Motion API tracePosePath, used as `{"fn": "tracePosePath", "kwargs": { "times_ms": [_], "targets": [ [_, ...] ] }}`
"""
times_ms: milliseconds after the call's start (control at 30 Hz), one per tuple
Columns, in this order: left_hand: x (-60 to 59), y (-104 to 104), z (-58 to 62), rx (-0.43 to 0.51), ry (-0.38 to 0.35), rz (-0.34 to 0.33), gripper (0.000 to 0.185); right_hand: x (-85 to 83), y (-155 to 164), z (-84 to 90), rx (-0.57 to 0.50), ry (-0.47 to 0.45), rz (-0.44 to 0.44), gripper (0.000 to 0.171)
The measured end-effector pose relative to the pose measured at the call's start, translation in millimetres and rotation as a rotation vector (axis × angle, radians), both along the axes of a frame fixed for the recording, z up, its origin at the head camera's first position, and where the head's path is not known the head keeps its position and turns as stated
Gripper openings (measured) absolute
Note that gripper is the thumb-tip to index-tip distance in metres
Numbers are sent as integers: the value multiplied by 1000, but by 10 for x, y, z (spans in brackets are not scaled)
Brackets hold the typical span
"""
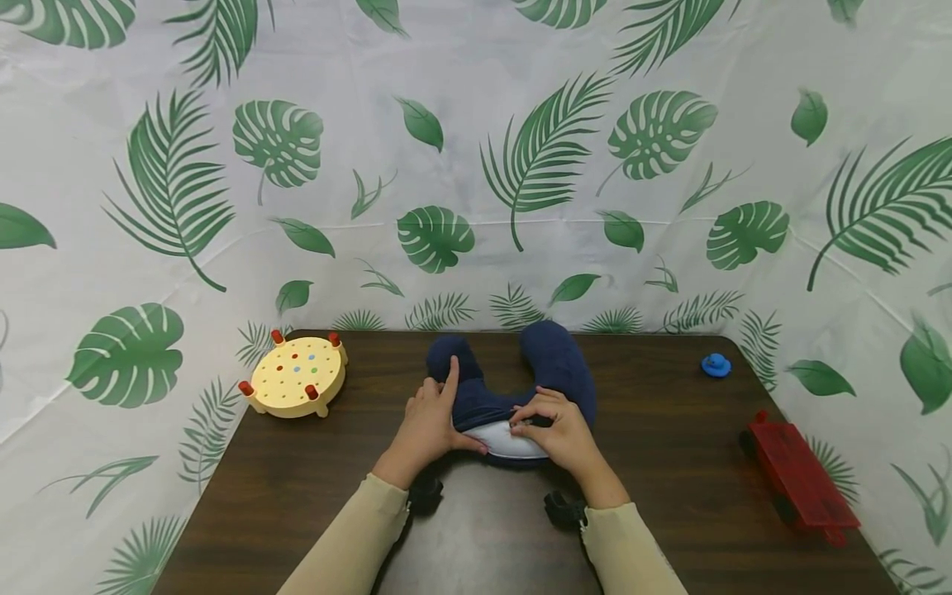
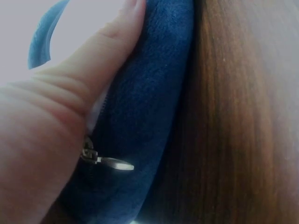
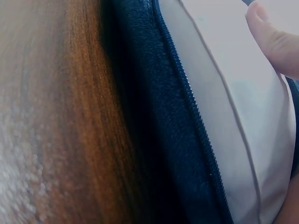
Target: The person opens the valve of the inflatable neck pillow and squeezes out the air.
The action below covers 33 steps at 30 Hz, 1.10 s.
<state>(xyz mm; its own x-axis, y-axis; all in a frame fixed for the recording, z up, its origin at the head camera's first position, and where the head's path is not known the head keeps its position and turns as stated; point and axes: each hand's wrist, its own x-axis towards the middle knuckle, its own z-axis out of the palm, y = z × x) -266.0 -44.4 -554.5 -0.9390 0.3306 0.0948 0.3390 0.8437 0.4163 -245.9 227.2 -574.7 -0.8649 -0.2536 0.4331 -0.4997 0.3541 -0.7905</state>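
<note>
Taking the pillow as clock centre, a red toy cart (image 1: 803, 475) sat nearest, at 4 o'clock on the table (image 1: 654, 529). The navy neck pillow (image 1: 487, 400) lay straight ahead, unzipped along its 6 o'clock edge, white lining (image 1: 506, 445) showing. Left hand's (image 1: 430, 415) grip was loose, fingers spread, thumb across the opening beside a metal zip pull (image 2: 117, 164). Right hand (image 1: 559, 427) pinched the cover. A yellow stool (image 1: 297, 380) stood around 9, a small blue toy (image 1: 716, 365) near 3, a leafy curtain (image 1: 461, 182) at 12.

place: makeshift studio | leaf-print cloth backdrop (image 1: 461, 173) | dark wood-grain table (image 1: 669, 471)
</note>
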Motion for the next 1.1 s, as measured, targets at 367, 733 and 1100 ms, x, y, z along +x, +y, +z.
{"fn": "tracePosePath", "kwargs": {
  "times_ms": [367, 733, 1100],
  "targets": [
    [-24, 29, -42, -14, -3, 22, 148, -1, 13, -1, 2, 13, 8, 20],
    [28, 68, -74, -2, 120, 46, 95, 12, 15, -5, 10, -10, 3, 19],
    [-44, -16, -98, -26, 148, -111, 97, 19, 14, 12, -8, -47, 20, 18]
  ]
}}
